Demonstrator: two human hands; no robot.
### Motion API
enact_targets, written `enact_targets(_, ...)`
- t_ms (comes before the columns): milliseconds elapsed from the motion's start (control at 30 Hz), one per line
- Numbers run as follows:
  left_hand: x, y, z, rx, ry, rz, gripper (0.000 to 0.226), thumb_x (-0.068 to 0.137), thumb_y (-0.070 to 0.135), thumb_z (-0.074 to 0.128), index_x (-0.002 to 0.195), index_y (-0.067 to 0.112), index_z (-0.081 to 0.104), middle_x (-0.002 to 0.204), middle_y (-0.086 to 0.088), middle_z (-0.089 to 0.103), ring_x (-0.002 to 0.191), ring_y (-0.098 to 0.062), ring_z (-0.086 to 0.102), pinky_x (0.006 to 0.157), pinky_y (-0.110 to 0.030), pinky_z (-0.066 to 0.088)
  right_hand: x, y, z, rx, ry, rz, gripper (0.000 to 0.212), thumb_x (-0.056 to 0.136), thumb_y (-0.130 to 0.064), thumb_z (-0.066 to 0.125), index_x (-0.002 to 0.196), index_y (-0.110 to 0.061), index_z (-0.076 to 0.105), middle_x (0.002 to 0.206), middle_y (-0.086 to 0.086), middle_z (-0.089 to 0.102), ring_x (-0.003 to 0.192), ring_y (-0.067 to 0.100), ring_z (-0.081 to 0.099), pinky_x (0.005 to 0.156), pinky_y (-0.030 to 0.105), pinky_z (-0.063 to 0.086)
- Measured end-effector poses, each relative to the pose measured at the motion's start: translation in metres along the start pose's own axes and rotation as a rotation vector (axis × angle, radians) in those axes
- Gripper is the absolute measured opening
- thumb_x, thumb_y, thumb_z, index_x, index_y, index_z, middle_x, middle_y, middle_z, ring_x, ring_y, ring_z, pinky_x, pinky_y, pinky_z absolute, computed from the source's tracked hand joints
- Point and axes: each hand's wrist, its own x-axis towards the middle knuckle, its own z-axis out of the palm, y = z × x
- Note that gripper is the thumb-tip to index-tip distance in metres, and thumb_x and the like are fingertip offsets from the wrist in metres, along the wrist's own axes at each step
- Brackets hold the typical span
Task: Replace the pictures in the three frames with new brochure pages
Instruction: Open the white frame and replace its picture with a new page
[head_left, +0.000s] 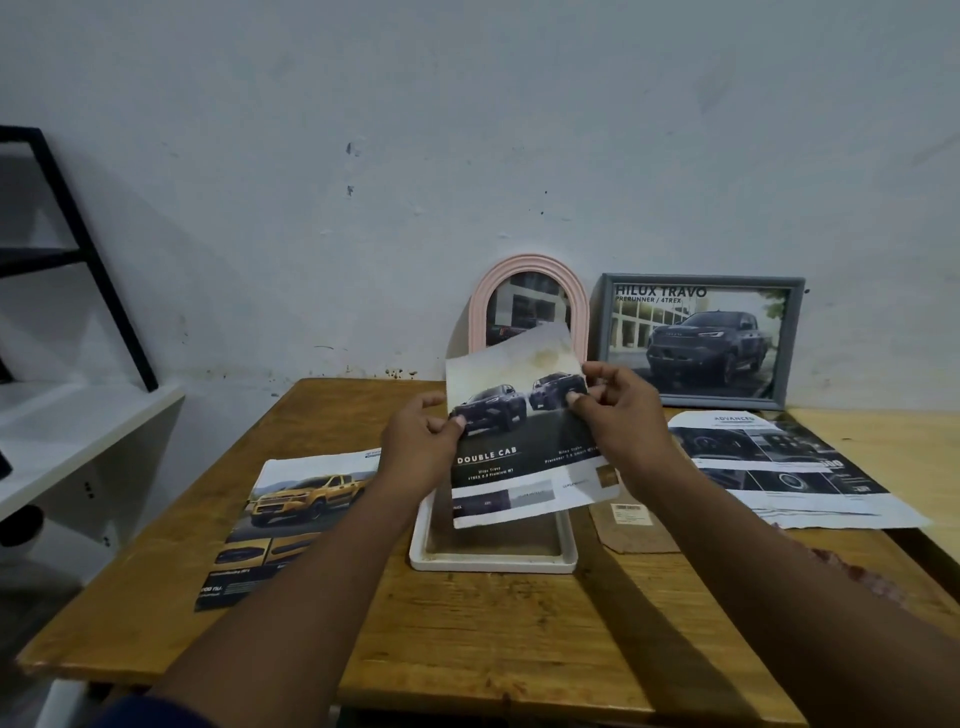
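Nearest is a bare stretch of the brown wooden counter (467, 649). On it lies one white rectangular frame (493, 564), flat and empty, its long axis running away from the person. One brown backing board with a barcode label (634, 530) lies just beside it on the right.

Over the white frame, both hands hold up one brochure page with two dark pickup trucks and the words "DOUBLE CAB" (519, 457). It is held portrait, long axis near to far. Its top edge tips toward the wall and its text reads upright to the person. The left hand (421, 441) pinches its left edge between thumb and fingers. The right hand (623, 415) pinches its right edge higher up.

One page with a yellow pickup (291, 514) lies flat to the left. To the right is a small pile of pages with dark interior pictures (779, 467); I cannot count its sheets.

Against the wall stand two more frames. One is a pink arched frame (530, 262) and one is a grey rectangular frame (701, 280), landscape, showing "HILUX TRAVO".
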Motion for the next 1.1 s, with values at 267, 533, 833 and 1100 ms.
enact_targets(267, -0.007, 0.041, 0.081, -0.050, -0.122, 0.077, 0.026, 0.095, 0.020, 0.071, 0.116, 0.026, 0.058, 0.104, -0.001, 0.069, 0.091, -0.016, 0.069, 0.073, -0.033, 0.063, 0.010, 0.002, -0.101, -0.305, 0.109, -0.011, 0.033, 0.097, -0.013, 0.063, 0.128, -0.019, 0.058, 0.104, 0.003, 0.066, 0.094, 0.022, 0.065, 0.078, 0.041, 0.060)
enact_targets(533, -0.029, 0.087, 0.219, -0.084, -0.153, 0.110, 0.004, 0.097, 0.018, 0.067, 0.094, 0.021, 0.068, 0.087, 0.007, 0.068, 0.076, -0.005, 0.061, 0.060, -0.019, 0.042, 0.021, 0.010, -0.212, -0.630, 0.222, 0.001, 0.038, 0.092, -0.005, 0.068, 0.128, -0.013, 0.064, 0.121, 0.012, 0.065, 0.100, 0.028, 0.063, 0.081, 0.036, 0.055)
enact_targets(833, -0.027, 0.072, 0.293, 0.281, -0.438, 0.237, 0.029, 0.095, 0.037, 0.062, 0.119, 0.022, 0.070, 0.113, 0.000, 0.072, 0.104, -0.024, 0.064, 0.092, -0.043, 0.055, 0.057, 0.065, -0.267, -1.014, 0.161, 0.037, 0.029, 0.088, -0.004, 0.061, 0.112, -0.011, 0.075, 0.125, 0.015, 0.063, 0.109, 0.032, 0.057, 0.082, 0.033, 0.047)
enact_targets(1100, -0.016, 0.040, 0.302, 1.067, -0.595, 0.528, 0.050, 0.096, 0.063, 0.043, 0.133, 0.033, 0.059, 0.143, -0.008, 0.050, 0.136, -0.034, 0.037, 0.112, -0.051, 0.024, 0.054, 0.110, -0.242, -1.230, -0.140, 0.192, 0.034, 0.094, -0.039, 0.057, 0.128, -0.034, 0.060, 0.143, -0.001, 0.051, 0.132, 0.030, 0.041, 0.107, 0.056, 0.035)
